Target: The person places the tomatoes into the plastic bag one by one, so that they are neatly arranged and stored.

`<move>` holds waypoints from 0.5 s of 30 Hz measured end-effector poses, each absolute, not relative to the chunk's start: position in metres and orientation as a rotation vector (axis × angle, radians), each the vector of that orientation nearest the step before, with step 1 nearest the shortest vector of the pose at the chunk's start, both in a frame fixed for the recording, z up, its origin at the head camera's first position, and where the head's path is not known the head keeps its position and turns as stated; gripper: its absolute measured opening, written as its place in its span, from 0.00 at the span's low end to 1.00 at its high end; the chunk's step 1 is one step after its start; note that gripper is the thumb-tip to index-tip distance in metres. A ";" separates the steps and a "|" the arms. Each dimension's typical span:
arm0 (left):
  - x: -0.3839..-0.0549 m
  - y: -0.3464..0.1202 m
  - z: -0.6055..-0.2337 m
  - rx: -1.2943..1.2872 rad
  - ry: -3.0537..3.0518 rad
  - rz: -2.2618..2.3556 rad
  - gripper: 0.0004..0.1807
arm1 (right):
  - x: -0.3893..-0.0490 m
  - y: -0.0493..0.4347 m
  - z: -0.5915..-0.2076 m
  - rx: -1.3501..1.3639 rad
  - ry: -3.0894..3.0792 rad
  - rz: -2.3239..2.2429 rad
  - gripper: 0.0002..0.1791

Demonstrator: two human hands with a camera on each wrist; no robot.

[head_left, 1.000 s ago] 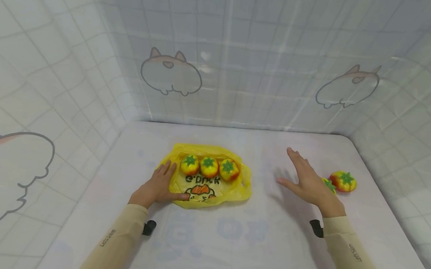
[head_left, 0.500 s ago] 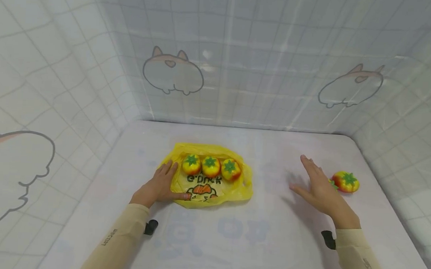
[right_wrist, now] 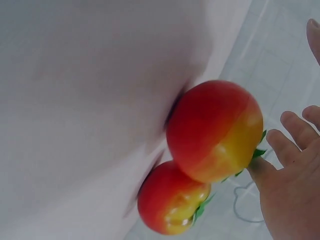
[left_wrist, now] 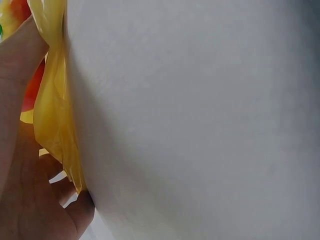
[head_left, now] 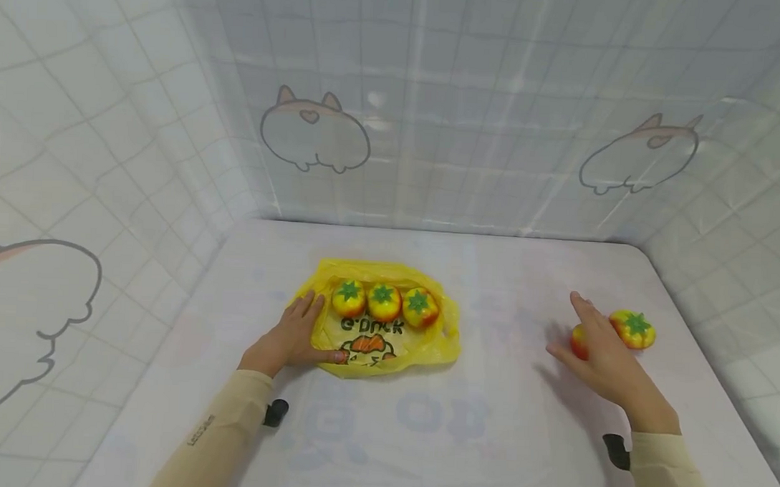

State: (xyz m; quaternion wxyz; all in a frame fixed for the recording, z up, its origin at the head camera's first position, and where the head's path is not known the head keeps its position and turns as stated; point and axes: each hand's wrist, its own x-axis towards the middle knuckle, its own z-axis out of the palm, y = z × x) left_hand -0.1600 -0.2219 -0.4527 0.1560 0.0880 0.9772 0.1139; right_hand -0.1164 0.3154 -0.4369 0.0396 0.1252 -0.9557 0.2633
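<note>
A yellow plastic bag (head_left: 360, 370) with printed lettering and a cartoon lies flat on the table. Three toy tomatoes, left (head_left: 349, 298), middle (head_left: 384, 303) and right (head_left: 421, 308), sit in a row on its printed side. My left hand (head_left: 290, 339) rests on the bag's left edge, fingers spread and thumb along the front edge. To the right, my right hand (head_left: 608, 358) is held over a red-yellow tomato (head_left: 578, 342), partly hiding it. Another tomato (head_left: 635, 329) sits just beyond. In the right wrist view the near tomato (right_wrist: 215, 132) is by my extended fingers.
The white table (head_left: 409, 445) has faint printed marks. Sheets with a grid pattern and cartoon animals form a back wall (head_left: 471, 132) and side walls (head_left: 752, 213) around it. A black wrist camera mount (head_left: 617, 451) sits beneath my right cuff.
My right hand has moved right and toward me, passing over the near right-hand tomato, now visible on its left side. My left hand and the bag have stayed in place.
</note>
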 end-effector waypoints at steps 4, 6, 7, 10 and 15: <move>-0.159 -0.222 -0.453 0.252 2.801 0.322 0.74 | -0.113 0.322 -0.439 0.369 -2.918 0.792 0.54; -0.159 -0.222 -0.453 0.256 2.803 0.318 0.74 | -0.111 0.325 -0.440 0.364 -2.915 0.800 0.54; -0.158 -0.222 -0.453 0.257 2.803 0.315 0.74 | -0.110 0.326 -0.440 0.362 -2.913 0.806 0.54; -0.158 -0.222 -0.451 0.259 2.803 0.313 0.73 | -0.107 0.331 -0.439 0.365 -2.901 0.821 0.54; -0.158 -0.221 -0.450 0.265 2.807 0.321 0.73 | -0.102 0.339 -0.439 0.373 -2.878 0.815 0.54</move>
